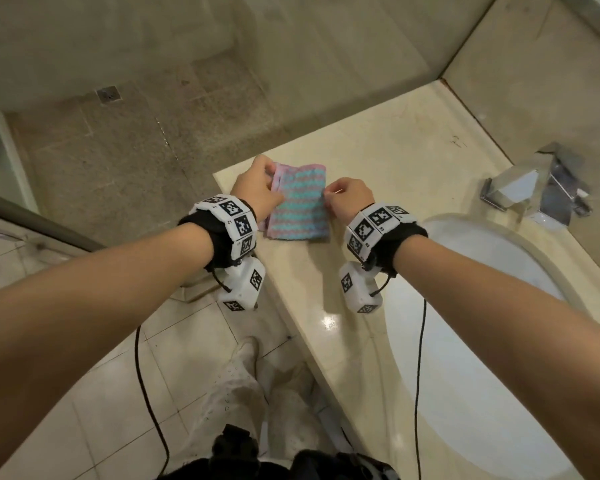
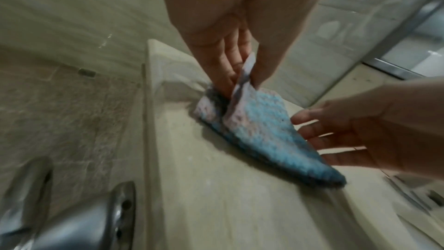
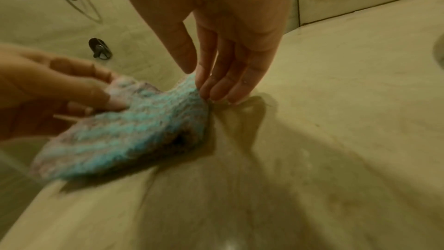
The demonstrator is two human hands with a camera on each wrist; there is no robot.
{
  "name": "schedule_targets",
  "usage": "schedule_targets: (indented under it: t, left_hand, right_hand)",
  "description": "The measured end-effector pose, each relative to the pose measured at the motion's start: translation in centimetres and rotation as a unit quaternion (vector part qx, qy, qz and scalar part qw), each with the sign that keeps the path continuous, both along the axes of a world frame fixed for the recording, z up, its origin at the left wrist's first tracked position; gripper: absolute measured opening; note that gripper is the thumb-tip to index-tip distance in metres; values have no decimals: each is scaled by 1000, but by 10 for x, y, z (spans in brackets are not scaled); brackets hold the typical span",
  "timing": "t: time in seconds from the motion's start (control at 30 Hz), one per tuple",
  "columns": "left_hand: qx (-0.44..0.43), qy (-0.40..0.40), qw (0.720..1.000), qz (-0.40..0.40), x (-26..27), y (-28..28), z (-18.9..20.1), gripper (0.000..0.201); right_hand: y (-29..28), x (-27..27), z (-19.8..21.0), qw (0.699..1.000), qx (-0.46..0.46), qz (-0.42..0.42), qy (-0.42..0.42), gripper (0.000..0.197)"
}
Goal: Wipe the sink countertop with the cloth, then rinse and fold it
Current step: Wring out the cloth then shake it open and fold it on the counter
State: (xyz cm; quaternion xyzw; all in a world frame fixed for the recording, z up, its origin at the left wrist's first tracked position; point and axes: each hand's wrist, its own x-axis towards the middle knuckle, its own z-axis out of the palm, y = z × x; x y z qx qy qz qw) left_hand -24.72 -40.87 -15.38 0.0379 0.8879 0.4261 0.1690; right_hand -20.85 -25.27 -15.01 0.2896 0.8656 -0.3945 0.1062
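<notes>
The cloth (image 1: 298,204), striped pink and teal, lies folded on the beige countertop (image 1: 388,157) near its left end. My left hand (image 1: 272,178) pinches the cloth's left edge. In the left wrist view its thumb and fingers (image 2: 225,67) lift a pink flap off the cloth (image 2: 259,130). My right hand (image 1: 328,195) is at the cloth's right edge. In the right wrist view its straight fingertips (image 3: 216,90) touch the edge of the cloth (image 3: 134,136) and the counter, and the thumb hangs just above.
The white sink basin (image 1: 520,271) is sunk into the counter to the right, with a chrome faucet (image 1: 534,188) behind it. The counter's left edge drops to a stone shower floor with a drain (image 1: 108,95). A tiled wall runs along the back.
</notes>
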Motion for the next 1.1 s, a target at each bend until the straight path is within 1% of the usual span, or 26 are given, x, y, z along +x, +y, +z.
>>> schedule_targets:
  t: [0.07,0.13,0.27,0.4,0.47,0.57,0.63,0.67,0.7,0.73,0.77,0.8,0.83,0.87,0.9,0.97,1.0,1.1]
  left_hand:
    - [-2,45,999,-21,-3,1,7,30]
    - [-17,57,998,-38,-7,-2,8,27]
    - [-64,7,997,-47,-10,-11,4,33]
    - [-89,-8,995,-32,-9,-13,6,39]
    - [-82,-13,996,-33,-7,-13,9,41]
    - [-80,-4,996,-31,-6,-15,10,47]
    - [-114,21,993,-35,-4,-16,9,49]
    - [-143,49,988,-44,-3,-17,9,51]
    - [-171,94,979,-62,-2,-18,8,52]
    - [-192,142,966,-97,-1,-18,7,55]
    - [-211,179,949,-153,-1,-17,3,57]
    - [-236,197,925,-221,-1,-16,0,58]
    - [-272,194,900,-282,-1,-16,-5,56]
    - [-310,172,879,-319,-1,-16,-11,55]
    - [-339,136,869,-333,-1,-17,-15,56]
    - [-361,63,867,-337,0,-22,-20,60]
    - [-362,51,867,-340,0,-23,-20,62]
    - [-370,49,857,-355,0,-25,-16,64]
  right_hand:
    - [-1,1,-1,1000,4,13,4,19]
    - [-4,0,-1,1000,3,27,7,19]
    - [-9,1,-1,998,21,59,-3,20]
    - [-6,-1,5,993,62,102,11,24]
    - [-6,-1,7,981,102,162,25,30]
    - [-8,2,5,946,183,267,3,54]
    - [-9,4,5,920,234,314,-5,69]
    - [-9,4,4,910,253,330,-5,75]
    - [-8,4,3,901,266,343,-9,80]
    - [-8,4,2,894,272,355,-22,86]
    - [-7,4,1,889,272,365,-44,90]
    - [-5,3,-1,885,269,375,-70,93]
    - [-4,3,-2,879,266,385,-95,94]
    - [-2,3,-3,873,266,394,-114,93]
    - [1,3,-5,867,267,401,-125,93]
    - [5,5,-8,858,278,411,-135,92]
    - [6,5,-10,853,285,415,-138,91]
    - [4,5,-12,846,296,418,-149,89]
